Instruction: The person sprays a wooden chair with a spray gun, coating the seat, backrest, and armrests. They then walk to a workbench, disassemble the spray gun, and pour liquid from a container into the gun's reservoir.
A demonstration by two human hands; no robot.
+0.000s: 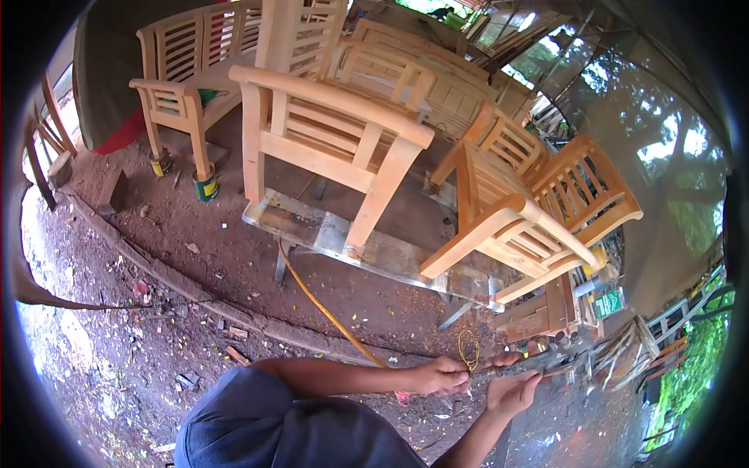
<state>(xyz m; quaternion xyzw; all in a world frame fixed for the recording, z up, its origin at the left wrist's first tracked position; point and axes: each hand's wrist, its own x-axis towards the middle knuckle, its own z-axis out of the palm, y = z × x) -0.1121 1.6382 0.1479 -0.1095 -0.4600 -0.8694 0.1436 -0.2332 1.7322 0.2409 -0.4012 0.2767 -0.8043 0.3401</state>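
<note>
Reddish dirt (195,257) covers the ground of an open shed crowded with bare wooden furniture. A bench (187,86) stands far left with a tin (206,187) beside its leg. A chair (328,132) sits in the middle on a pale platform (374,249), and a darker chair (530,210) tilts over at the right.

Near the bottom, both hands meet on a long dark tool (538,361) that points right, held level above the ground. The left hand (441,375) has its fingers closed round the near end. The right hand (511,394) is just beside it, fingers curled under the shaft and thumb on top. A yellow hose (320,304) runs from under the platform toward the left hand (whether it joins the tool is hidden). A small yellow loop (468,349) lies just beyond the hands.
</note>
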